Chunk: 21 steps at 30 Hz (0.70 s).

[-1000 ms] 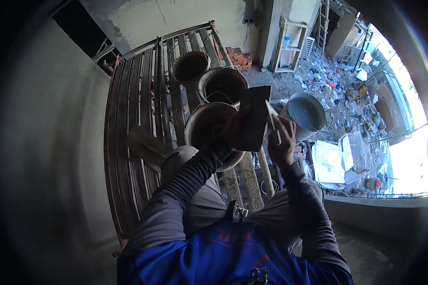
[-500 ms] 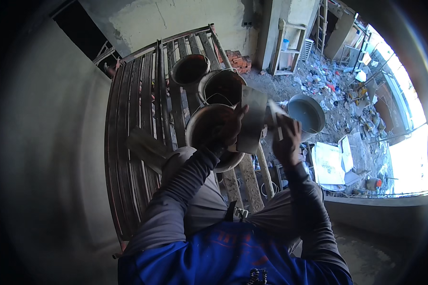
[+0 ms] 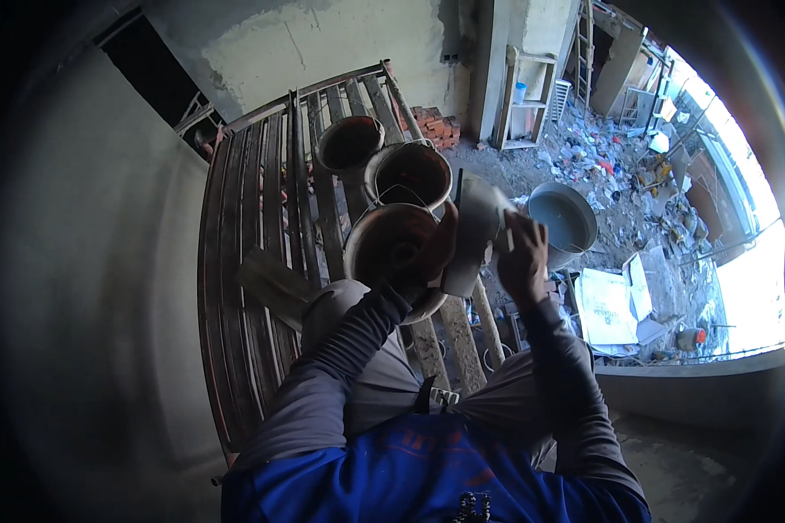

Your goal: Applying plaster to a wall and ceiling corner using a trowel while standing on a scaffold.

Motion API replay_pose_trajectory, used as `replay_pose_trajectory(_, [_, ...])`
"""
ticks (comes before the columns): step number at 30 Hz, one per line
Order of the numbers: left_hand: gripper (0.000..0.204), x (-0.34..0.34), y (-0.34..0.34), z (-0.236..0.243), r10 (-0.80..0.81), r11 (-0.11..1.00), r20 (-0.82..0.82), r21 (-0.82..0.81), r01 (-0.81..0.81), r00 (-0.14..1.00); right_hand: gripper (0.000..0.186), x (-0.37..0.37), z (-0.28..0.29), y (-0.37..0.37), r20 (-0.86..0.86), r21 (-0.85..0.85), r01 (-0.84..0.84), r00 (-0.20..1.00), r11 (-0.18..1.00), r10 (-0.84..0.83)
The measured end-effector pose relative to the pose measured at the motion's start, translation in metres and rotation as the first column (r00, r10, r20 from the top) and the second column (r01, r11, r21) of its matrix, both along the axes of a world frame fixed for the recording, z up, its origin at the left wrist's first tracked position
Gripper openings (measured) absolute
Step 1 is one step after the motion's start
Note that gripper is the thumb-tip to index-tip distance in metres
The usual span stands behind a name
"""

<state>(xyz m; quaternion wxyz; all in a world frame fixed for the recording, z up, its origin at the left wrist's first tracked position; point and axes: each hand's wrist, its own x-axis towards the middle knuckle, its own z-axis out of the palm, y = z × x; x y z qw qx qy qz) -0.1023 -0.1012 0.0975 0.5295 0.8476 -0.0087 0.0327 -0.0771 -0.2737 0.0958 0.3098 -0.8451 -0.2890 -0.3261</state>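
Head view: grey plate (image 3: pixel 472 234) slants more than moment ago.

Flat plate held up above the nearest bucket

A left hand (image 3: pixel 436 248) is at the left edge of a tilted grey plate (image 3: pixel 469 227); its grip is too dark to make out. On the other side, the right hand (image 3: pixel 525 261) curls its fingers around a blurred, pale tool (image 3: pixel 499 202). Below sits the nearest bucket (image 3: pixel 379 231), with a middle bucket (image 3: pixel 410 170) and a far bucket (image 3: pixel 349 144) behind it on a slatted platform (image 3: pixel 462 349). A wide tub (image 3: pixel 563 218) stands to the right.
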Motion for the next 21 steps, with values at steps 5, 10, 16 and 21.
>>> replay_pose_trajectory(5, [0.038, -0.002, 0.008, -0.019, -0.456, -0.549, -0.039, 0.798, -0.247, 0.889, 0.048, -0.019, 0.0, 0.012, -0.014, -0.139, -0.069, 0.998, 0.988, 0.068])
replay_pose_trajectory(10, [0.036, 0.011, 0.015, -0.028, -0.371, 0.906, 0.149, 0.276, 0.322, 0.917, 0.04, -0.007, 0.002, 0.018, -0.025, -0.028, -0.042, 0.999, 0.999, 0.041])
replay_pose_trajectory(16, [0.037, 0.021, 0.018, -0.052, -0.432, 0.768, 0.388, 0.631, 0.106, 0.814, 0.032, -0.012, 0.001, 0.024, -0.049, -0.005, -0.045, 0.998, 0.999, 0.045])
replay_pose_trajectory(21, [0.031, 0.005, 0.01, -0.001, -0.343, 0.939, 0.038, -0.021, 0.344, 0.939, 0.024, -0.008, 0.004, 0.018, -0.135, 0.026, 0.0, 0.991, 1.0, 0.004])
